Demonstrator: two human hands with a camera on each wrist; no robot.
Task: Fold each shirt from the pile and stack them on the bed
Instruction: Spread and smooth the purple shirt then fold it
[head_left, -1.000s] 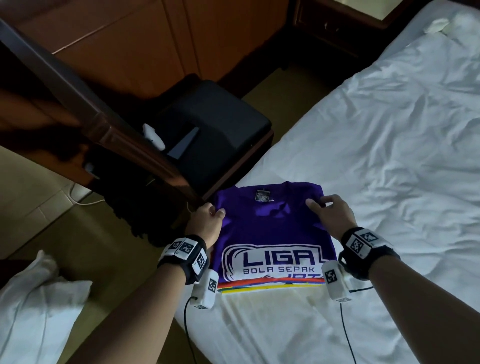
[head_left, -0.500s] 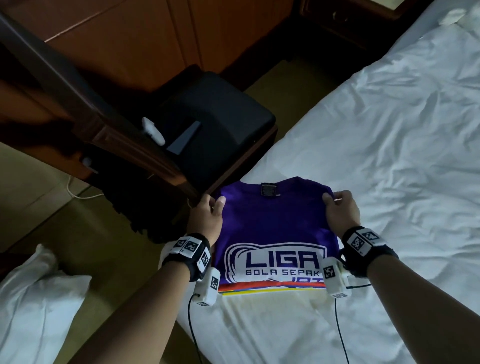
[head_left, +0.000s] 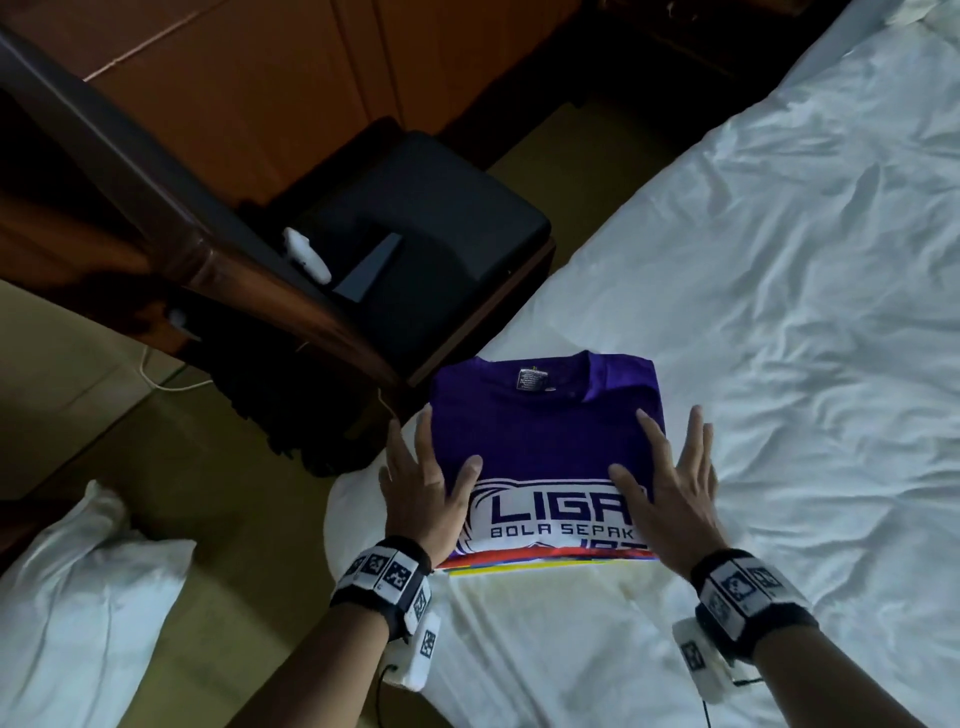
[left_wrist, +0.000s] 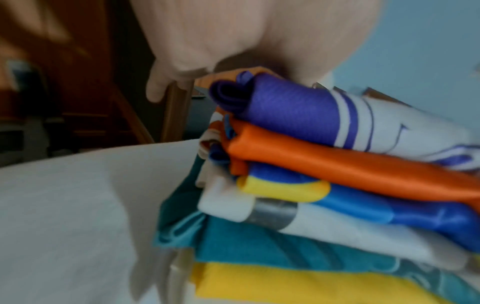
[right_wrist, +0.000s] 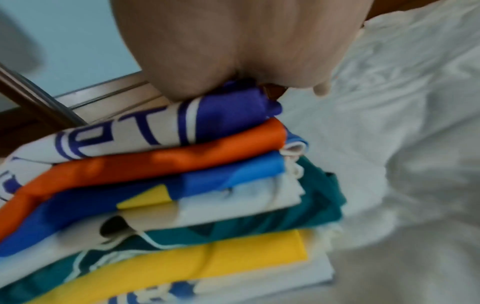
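White rumpled bed sheet (head_left: 753, 322) fills the right side, wooden furniture and a dark padded stool (head_left: 441, 228) at left, a white pillow (head_left: 78, 613) on the floor. Folded purple shirt (head_left: 545, 441) sits on top of a stack (right_wrist: 182, 205) at the bed's near corner, collar and tag away from the person, white print reading LIGA BOLA SEPAK facing up. Under it, going by the wrist views: orange, blue with a yellow patch, white, teal, yellow, then a white one with blue print at the bottom; roughly seven shirts, the exact count is blurry. Left hand (head_left: 421, 483) lies flat, fingers straight and spread, on the shirt's left edge, thumb on the print. Right hand (head_left: 670, 483) mirrors it on the right edge, fingers straight, palm down. Neither hand grips anything. Two hands, two wrist bands (head_left: 387, 571), one pillow, one stool.
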